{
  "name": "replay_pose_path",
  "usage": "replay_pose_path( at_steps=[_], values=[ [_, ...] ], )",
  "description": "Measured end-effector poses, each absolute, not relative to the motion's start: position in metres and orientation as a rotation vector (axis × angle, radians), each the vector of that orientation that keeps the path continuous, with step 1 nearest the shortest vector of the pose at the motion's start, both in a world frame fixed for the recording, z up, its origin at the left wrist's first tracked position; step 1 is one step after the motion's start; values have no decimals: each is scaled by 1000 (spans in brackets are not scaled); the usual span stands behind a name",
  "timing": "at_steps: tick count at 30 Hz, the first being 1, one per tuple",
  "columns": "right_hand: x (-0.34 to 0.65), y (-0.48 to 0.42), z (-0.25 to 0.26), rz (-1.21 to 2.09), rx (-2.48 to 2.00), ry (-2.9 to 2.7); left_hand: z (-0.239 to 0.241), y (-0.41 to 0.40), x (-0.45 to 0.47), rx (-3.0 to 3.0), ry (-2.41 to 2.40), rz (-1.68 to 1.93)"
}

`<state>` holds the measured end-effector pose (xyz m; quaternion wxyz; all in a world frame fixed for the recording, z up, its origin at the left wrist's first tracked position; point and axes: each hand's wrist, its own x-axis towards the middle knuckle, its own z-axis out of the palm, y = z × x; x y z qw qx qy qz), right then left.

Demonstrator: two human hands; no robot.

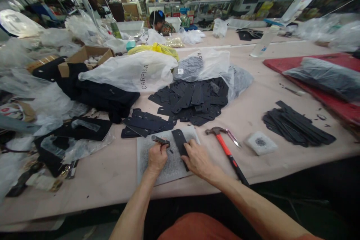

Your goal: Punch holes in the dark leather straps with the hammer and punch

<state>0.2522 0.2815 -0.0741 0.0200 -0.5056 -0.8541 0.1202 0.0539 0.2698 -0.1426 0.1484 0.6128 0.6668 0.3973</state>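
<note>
My left hand (158,156) is closed around a short metal punch (160,140), held over the speckled white cutting board (146,163). A small dark scrap lies near its end. On the right part of the board, a long black strip (179,139) with a rounded end lies lengthwise away from me. My right hand (197,157) grips this strip by its right edge, thumb on its face. To the right of the board rests a claw hammer (225,146) with a red and black handle, beside small thread snips (233,138).
Black strips form a large heap (194,99) beyond the board and a neater pile (298,125) at right. A white block (260,143) sits near that pile. Plastic bags (132,69) and black fabric (95,93) crowd the left. A person (160,24) sits across the table.
</note>
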Motion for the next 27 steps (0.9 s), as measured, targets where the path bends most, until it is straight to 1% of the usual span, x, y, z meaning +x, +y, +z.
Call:
replay_pose_path(
  at_steps=[4, 9, 13, 17, 21, 27],
  values=[
    [247, 273, -77, 338, -1536, -2642, -140, 270, 54, 1769, 1905, 1161],
    [252, 288, -76, 329, -1409, -2548, -137, 269, 55, 1758, 1889, 1170],
    [256, 293, -87, 309, -1290, -2553, -134, 269, 55, 1694, 1887, 1191],
    [256, 283, -101, 336, -1283, -2530, -122, 278, 57, 1593, 1925, 1215],
    [257, 278, -102, 369, -1286, -2497, -111, 297, 67, 1618, 1913, 1189],
    [261, 282, -99, 440, -1286, -2465, -123, 314, 78, 1696, 1801, 1128]
  ],
)
